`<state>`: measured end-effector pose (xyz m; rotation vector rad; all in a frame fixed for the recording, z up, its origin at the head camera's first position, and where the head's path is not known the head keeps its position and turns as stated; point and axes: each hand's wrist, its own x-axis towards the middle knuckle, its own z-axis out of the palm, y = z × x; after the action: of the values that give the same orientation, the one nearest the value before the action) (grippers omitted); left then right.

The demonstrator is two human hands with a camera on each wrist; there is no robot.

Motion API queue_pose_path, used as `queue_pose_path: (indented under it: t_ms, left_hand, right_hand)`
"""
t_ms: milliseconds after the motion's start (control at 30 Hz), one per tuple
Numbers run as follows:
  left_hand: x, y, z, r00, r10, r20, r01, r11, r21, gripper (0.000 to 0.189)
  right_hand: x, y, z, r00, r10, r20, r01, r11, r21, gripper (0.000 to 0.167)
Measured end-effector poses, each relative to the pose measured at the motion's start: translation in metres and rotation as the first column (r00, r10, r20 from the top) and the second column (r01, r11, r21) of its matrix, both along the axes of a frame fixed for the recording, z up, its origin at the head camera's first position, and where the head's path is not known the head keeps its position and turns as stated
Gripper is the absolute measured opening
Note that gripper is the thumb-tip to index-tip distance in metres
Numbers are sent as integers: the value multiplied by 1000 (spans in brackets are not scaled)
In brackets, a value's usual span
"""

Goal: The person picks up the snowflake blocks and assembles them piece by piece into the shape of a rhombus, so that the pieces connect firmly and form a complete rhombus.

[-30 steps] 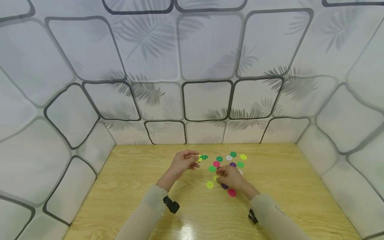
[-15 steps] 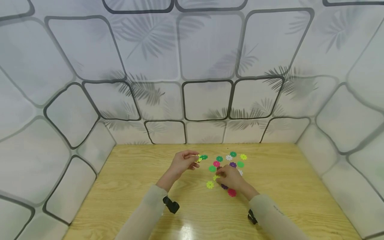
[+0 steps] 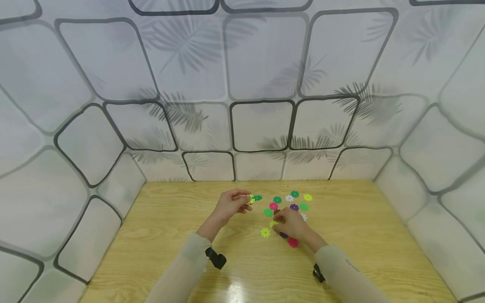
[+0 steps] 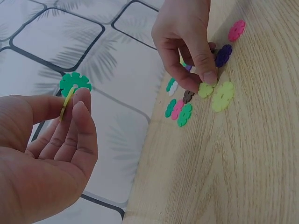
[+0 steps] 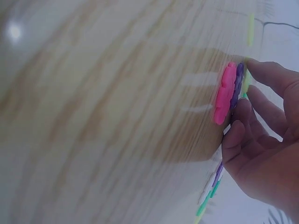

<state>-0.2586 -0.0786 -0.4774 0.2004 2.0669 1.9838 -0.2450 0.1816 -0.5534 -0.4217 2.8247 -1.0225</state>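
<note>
My left hand [image 3: 229, 205] is raised over the table, thumb and index finger pinching a yellow flower-shaped interlocking disc [image 4: 65, 108]. A green interlocking disc [image 4: 71, 82] is joined to it, standing crosswise above the fingertips. On the right, my right hand [image 3: 292, 224] reaches down to the tabletop, its thumb and index finger at the edges of another yellow disc [image 4: 206, 90]. A purple disc [image 4: 223, 56] lies beside that hand, partly under it in the head view. A larger yellow disc [image 3: 265, 232] lies in front of the fingertips.
Several more discs lie loosely about, among them a pink one [image 3: 293, 243], a light green one [image 3: 268, 212] and a white one [image 3: 289, 198]. The wooden table [image 3: 170, 240] meets a patterned cloth wall [image 3: 261, 126] at the back and sides.
</note>
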Motion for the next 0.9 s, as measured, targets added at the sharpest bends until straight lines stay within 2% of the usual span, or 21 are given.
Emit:
queue_pose_path:
  t_ms: [433, 900]
  left_hand:
    - [3, 1, 2, 1000, -9, 12, 8, 999, 54, 34]
    - [-1, -2, -2, 1000, -6, 13, 6, 1000, 11, 36]
  right_hand:
    - [3, 0, 6, 1000, 19, 15, -18, 999, -44, 20]
    - [4, 3, 18, 999, 29, 29, -26, 996, -90, 16]
